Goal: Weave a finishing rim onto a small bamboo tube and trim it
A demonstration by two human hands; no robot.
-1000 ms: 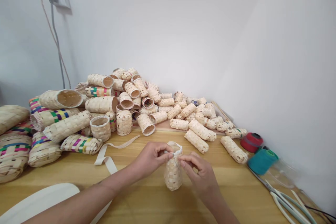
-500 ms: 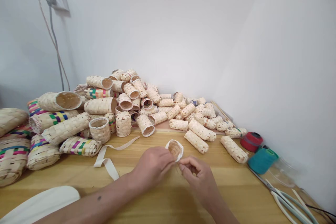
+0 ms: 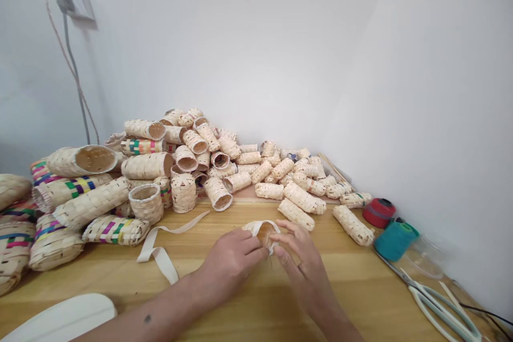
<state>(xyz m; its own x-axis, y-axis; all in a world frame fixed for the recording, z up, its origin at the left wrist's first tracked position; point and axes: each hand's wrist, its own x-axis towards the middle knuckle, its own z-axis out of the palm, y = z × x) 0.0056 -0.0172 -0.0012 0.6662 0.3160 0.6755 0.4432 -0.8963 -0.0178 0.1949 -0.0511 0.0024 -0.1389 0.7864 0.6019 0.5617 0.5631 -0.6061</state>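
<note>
In front of me is a small woven basket (image 3: 266,232), its open mouth facing me and a white fabric strip around the rim. My left hand (image 3: 232,256) is closed around its left side, hiding most of the body. At the right of the mouth, my right hand (image 3: 302,262) has its thumb outside and fingertips over the rim, holding the edge. A thin dark line, perhaps thread or a needle, shows below the rim; I cannot make out which. A loose white strip (image 3: 162,256) curls on the wooden table (image 3: 256,304) left of my hands.
A pile of woven baskets (image 3: 146,165) fills the back and left, some with coloured bands. Smaller woven tubes (image 3: 306,197) lie at centre right. Along the right stand a red thread spool (image 3: 379,212), a teal spool (image 3: 396,240) and scissors (image 3: 438,307). A white curved object (image 3: 64,318) is lower left.
My right hand has gone from a pinch beside the rim to fingers spread over it. The basket has tilted slightly, and the view has shifted a little to the right.
</note>
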